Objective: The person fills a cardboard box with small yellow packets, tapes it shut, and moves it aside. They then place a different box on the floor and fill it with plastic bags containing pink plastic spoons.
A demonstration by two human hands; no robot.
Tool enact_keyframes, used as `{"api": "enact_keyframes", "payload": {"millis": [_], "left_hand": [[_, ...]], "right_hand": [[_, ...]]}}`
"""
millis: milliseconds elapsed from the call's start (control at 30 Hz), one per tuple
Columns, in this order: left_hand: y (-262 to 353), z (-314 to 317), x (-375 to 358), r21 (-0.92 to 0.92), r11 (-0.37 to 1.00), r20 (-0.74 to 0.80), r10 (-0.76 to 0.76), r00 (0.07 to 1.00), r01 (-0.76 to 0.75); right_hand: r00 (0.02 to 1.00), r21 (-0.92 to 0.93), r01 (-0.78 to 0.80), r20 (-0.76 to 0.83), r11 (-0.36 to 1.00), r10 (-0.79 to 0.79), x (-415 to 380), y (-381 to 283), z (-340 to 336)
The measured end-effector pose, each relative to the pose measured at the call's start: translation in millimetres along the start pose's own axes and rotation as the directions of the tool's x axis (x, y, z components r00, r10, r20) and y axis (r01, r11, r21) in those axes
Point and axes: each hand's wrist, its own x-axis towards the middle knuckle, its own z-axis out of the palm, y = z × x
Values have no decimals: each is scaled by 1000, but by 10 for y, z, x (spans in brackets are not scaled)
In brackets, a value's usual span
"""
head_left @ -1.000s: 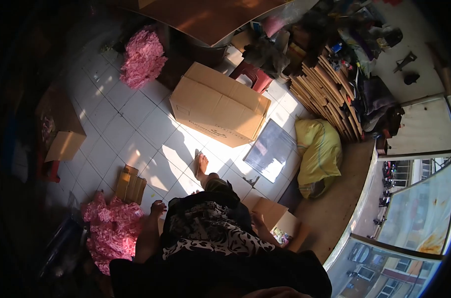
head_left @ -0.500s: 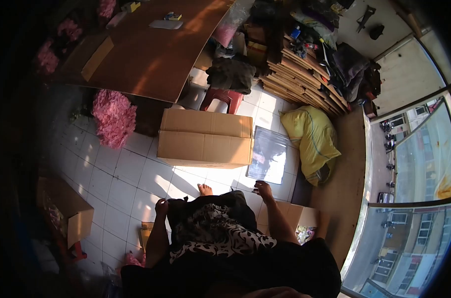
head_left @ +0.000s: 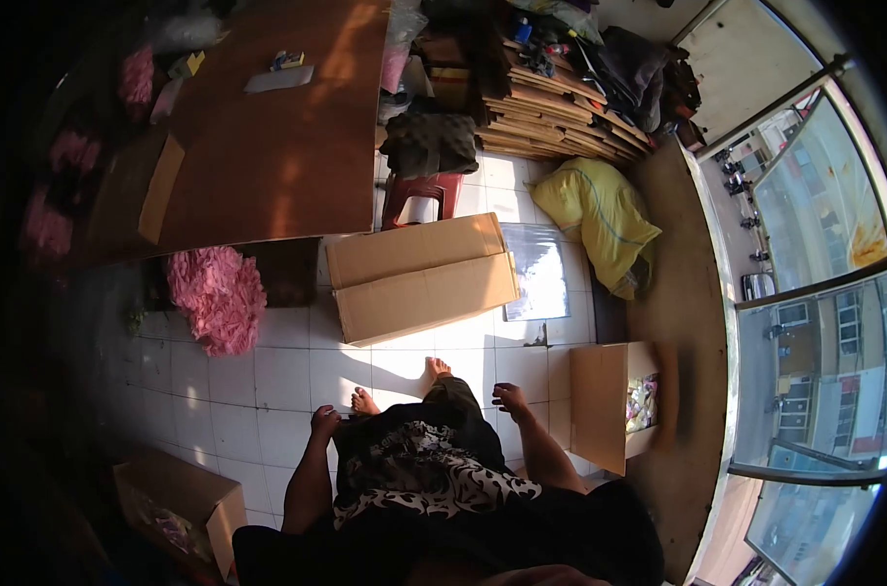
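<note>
A closed brown cardboard box sits on the white tiled floor in front of my feet. My left hand hangs low at my side, its fingers loosely bent and nothing seen in them. On the other side, my right hand is held out over the floor with its fingers a little apart, also holding nothing. Neither hand touches the box. A shiny clear plastic sheet or packet lies on the tiles just right of the box. Nearest my right hand stands an open carton with colourful small wrapped items inside.
A brown table fills the upper left, with a pink bundle below its edge. Behind the box are a red stool, stacked flattened cardboard and a yellow sack. Another open carton stands lower left.
My view has turned to the right, so the table, box and sack appear rotated. Both my feet show now, where one did before. My hands stay at my sides, still holding nothing.
</note>
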Motion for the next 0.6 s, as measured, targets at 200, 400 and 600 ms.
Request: {"api": "enact_keyframes", "payload": {"millis": [200, 400, 600], "left_hand": [[-175, -395, -44, 113, 980, -44, -160, 986, 164], [-156, 162, 328, 200, 979, 25, 37, 999, -41], [339, 951, 710, 67, 997, -73, -21, 997, 25]], "right_hand": [[982, -65, -181, 40, 981, 183, -225, 538, 134], [989, -132, -146, -10, 981, 146, 11, 322, -76], [998, -394, 59, 29, 917, -51, 1143, -285, -335]]}}
